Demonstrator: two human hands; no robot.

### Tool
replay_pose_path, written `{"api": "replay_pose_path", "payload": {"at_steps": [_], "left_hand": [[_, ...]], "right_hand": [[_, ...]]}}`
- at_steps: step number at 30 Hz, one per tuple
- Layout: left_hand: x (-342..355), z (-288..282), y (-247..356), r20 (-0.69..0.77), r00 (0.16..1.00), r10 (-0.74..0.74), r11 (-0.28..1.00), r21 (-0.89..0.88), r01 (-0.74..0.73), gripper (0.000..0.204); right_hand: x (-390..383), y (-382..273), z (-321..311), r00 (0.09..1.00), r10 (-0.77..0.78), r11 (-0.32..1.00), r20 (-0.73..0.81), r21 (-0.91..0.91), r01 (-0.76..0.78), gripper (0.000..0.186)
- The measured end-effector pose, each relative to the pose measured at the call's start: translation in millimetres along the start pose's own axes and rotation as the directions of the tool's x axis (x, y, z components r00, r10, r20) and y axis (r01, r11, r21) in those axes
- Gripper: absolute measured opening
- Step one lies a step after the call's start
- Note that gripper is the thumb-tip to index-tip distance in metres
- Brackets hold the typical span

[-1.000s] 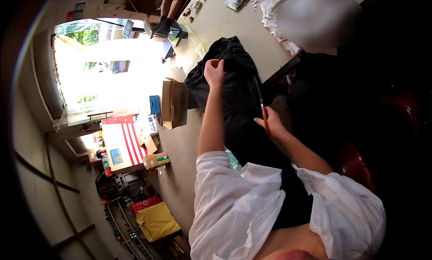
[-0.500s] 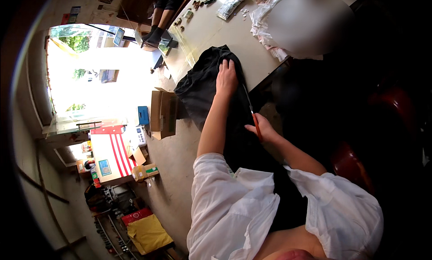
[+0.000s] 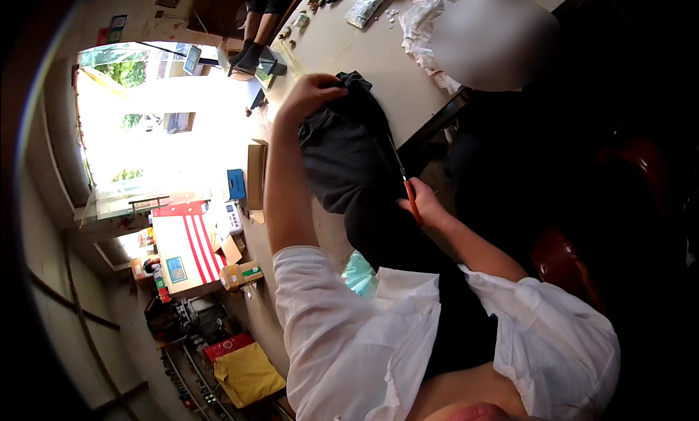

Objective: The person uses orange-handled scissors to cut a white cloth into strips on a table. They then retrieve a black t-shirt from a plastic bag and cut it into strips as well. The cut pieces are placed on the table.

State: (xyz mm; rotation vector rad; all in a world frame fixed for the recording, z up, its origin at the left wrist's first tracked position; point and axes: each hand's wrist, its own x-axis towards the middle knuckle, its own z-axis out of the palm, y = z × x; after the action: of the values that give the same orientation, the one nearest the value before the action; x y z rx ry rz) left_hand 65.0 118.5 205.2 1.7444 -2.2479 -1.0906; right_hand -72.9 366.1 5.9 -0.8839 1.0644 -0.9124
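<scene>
Black cloth, probably a garment, lies over the table's near edge and hangs toward me. My left hand has its fingers closed on the cloth's far left edge, with the arm stretched out and bowed leftward. In my right hand is a pair of scissors with orange handles, seen nearly edge-on. The slim dark blades point away from me along the right edge of the cloth. Whether the blades are apart is too small to tell.
The pale table bears a plastic packet, small loose pieces and white cloth. Another person sits across at the right. Left are a cardboard box and a striped table. A red seat stands right.
My left hand has moved left from the middle of the cloth to its far left edge, drawing the cloth along. The right hand and scissors stay nearly in place.
</scene>
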Motion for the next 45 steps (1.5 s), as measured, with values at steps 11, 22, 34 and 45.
{"api": "replay_pose_path", "payload": {"at_steps": [11, 22, 34, 45], "left_hand": [[47.6, 31.3, 28.2, -0.328, 0.922, 0.204, 0.723, -0.584, -0.368, 0.049], [-5.4, 135.2, -27.4, -0.111, 0.945, 0.308, 0.951, 0.042, -0.305, 0.015], [-118.0, 203.0, -23.6, -0.321, 0.947, 0.016, 1.000, -0.015, -0.022, 0.030], [-141.9, 196.8, -32.2, -0.324, 0.942, 0.091, 0.987, 0.152, -0.043, 0.020]], "right_hand": [[1.3, 1.3, -1.4, 0.967, -0.193, 0.978, -0.167, 0.042, 0.202, 0.038], [-0.7, 12.8, 14.3, 0.984, -0.100, 0.955, -0.144, 0.265, 0.136, 0.048], [-11.6, -26.0, 0.8, 0.988, -0.056, 0.602, 0.146, 0.794, -0.083, 0.038], [-24.8, -18.5, -18.1, 0.961, -0.016, 0.827, 0.277, 0.543, -0.143, 0.036]]}}
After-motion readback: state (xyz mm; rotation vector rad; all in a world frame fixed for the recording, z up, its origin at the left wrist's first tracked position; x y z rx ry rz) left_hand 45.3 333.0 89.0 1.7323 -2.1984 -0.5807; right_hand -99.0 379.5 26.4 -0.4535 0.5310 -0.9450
